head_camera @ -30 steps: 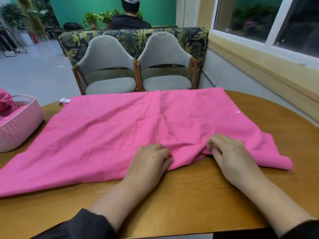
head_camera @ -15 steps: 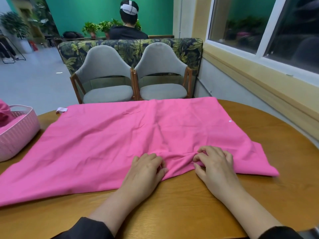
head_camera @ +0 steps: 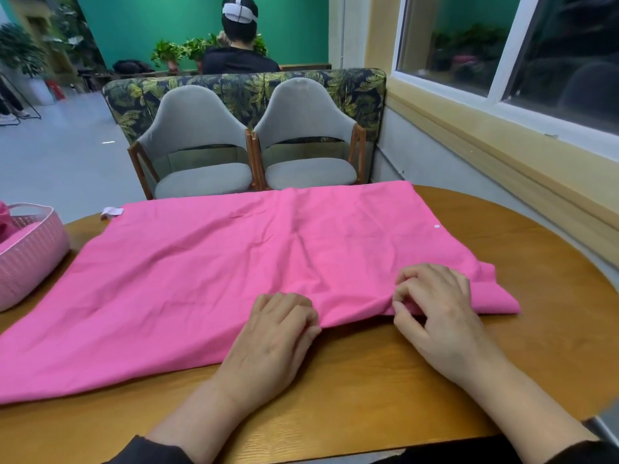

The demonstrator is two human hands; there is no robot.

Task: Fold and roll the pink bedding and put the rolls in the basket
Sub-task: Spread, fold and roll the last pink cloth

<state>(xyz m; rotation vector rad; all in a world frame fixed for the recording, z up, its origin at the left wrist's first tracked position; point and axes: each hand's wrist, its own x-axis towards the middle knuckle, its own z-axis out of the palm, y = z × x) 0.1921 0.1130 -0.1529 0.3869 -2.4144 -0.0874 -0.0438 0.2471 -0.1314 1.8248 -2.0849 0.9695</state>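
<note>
Both your hands pinch the near edge of the pink bedding (head_camera: 234,272) spread flat across the worktop (head_camera: 385,380): left hand (head_camera: 278,333) with curled fingers at the middle, right hand (head_camera: 435,306) gripping a fold nearer the right corner. Pink basket (head_camera: 30,256) sits far left, holding more pink cloth.

Two grey chairs (head_camera: 254,152) stand side by side past the round wooden table (head_camera: 502,346), a leafy-patterned sofa (head_camera: 244,92) is behind them, and a person (head_camera: 239,45) sits facing away.
</note>
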